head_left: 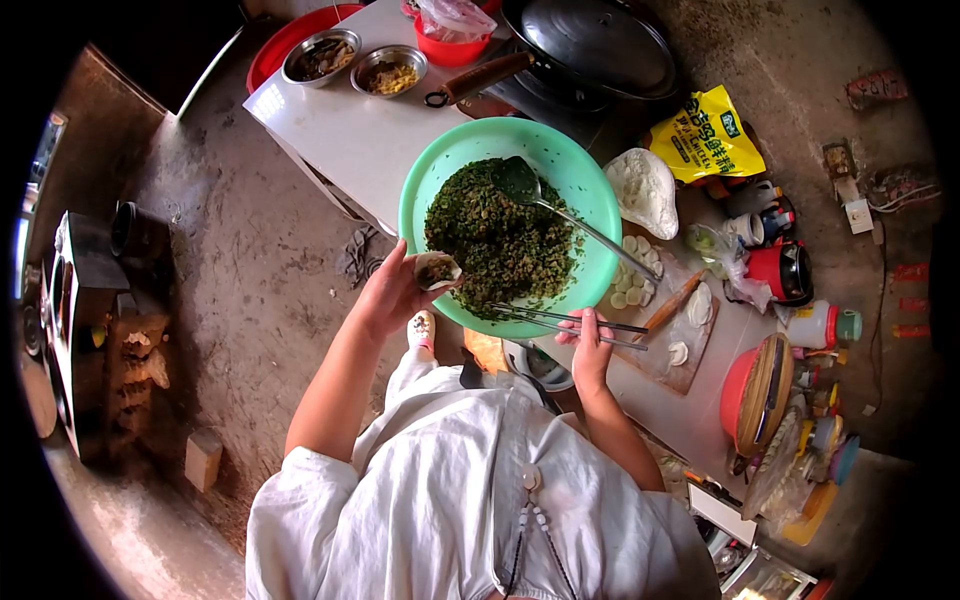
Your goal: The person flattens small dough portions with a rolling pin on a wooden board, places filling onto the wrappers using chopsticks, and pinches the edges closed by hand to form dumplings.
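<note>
The head camera looks down over both hands (384,292).

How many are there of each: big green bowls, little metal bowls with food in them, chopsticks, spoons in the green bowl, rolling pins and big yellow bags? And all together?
Big green bowl: 1
Little metal bowls: 2
Chopsticks: 2
Spoon: 1
Rolling pin: 1
Big yellow bag: 1
Total: 8

Floor (250,230): grey-brown, patchy stains
Table (340,125): smooth white top
Wall (800,60): rough, dull brown, beyond the table
Window (21,256): bright sliver at the left edge
</note>
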A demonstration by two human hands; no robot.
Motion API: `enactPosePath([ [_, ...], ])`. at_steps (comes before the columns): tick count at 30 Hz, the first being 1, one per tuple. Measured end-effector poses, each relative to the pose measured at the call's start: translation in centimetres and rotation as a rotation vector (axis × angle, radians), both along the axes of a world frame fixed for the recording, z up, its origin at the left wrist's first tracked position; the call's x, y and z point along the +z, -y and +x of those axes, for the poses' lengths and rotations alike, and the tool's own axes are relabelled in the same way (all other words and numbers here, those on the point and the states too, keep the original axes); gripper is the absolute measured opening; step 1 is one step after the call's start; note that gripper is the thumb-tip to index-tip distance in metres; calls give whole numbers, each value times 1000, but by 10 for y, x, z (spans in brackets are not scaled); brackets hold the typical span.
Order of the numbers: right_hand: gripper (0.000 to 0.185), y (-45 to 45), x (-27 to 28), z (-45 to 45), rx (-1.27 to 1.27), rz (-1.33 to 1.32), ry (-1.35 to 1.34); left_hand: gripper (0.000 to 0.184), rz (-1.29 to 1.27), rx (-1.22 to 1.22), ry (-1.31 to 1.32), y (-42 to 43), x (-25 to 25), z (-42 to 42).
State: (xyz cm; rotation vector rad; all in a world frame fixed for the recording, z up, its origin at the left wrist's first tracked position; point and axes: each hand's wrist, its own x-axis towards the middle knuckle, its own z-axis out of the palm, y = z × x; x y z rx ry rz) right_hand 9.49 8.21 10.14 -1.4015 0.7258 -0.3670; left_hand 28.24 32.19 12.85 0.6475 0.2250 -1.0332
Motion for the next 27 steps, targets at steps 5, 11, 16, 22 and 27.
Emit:
enactPosePath([
  [5, 29, 3, -13, 0, -246, 353, -33, 63, 12, -12, 16, -4, -8, 0],
  [11, 29, 15, -3, 0, -314, 492, 44, 64, -7, -62, 10, 3, -19, -3],
  [16, 29, 18, 38, 9, -392, 430, 122, 66, -2, -144, 43, 27, -17, -7],
  [22, 23, -18, 87, 5, -164, -287, 221, 65, -126, -189, -26, 65, 3, -13],
  [27, 14, -16, 105, -7, 300, -1211, 538, 64, -214, -187, -85, 76, 20, -12],
])
